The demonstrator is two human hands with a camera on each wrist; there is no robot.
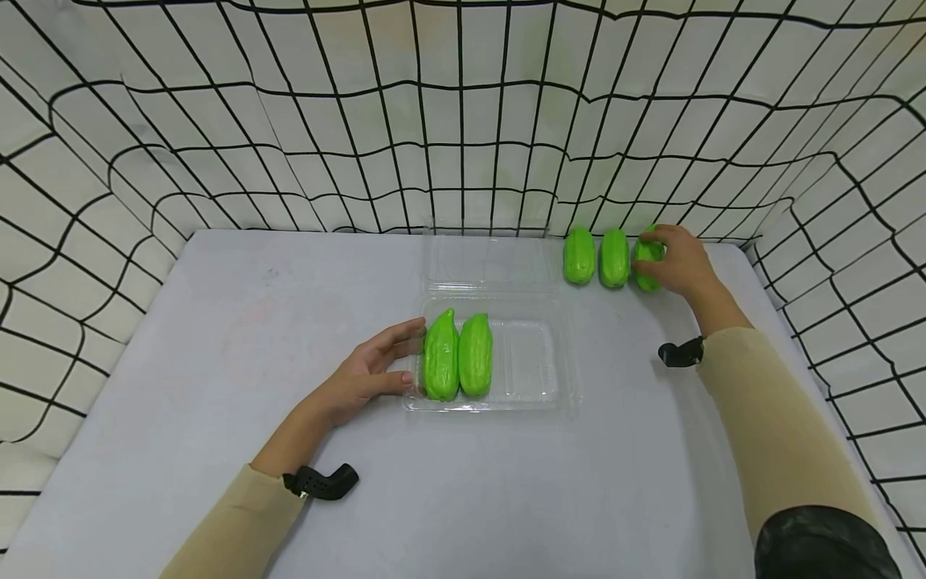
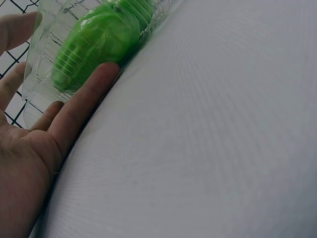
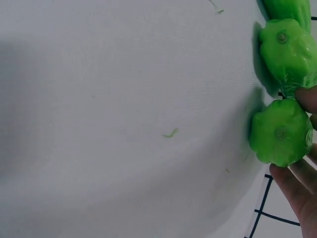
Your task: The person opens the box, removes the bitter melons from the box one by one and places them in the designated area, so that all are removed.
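A clear plastic clamshell box (image 1: pixel 524 362) lies with its lid folded back, two green ridged gourds (image 1: pixel 441 358) side by side in its left half. My left hand (image 1: pixel 372 366) rests against the box's left wall with fairly straight fingers. In the left wrist view, the thumb (image 2: pixel 89 94) lies along the lower wall, and other fingertips meet the rim. At the back right, my right hand (image 1: pixel 676 261) grips the rightmost gourd (image 3: pixel 281 133) of a row, thumb on one side and fingers on the other. Beside it stand two more gourds (image 1: pixel 596 257).
A black wire grid (image 1: pixel 463 145) surrounds the back and sides of the white table (image 1: pixel 304 273). The box's lid (image 1: pixel 492 261) reaches close to the back grid. Small green scraps (image 3: pixel 171 133) lie on the table near the row.
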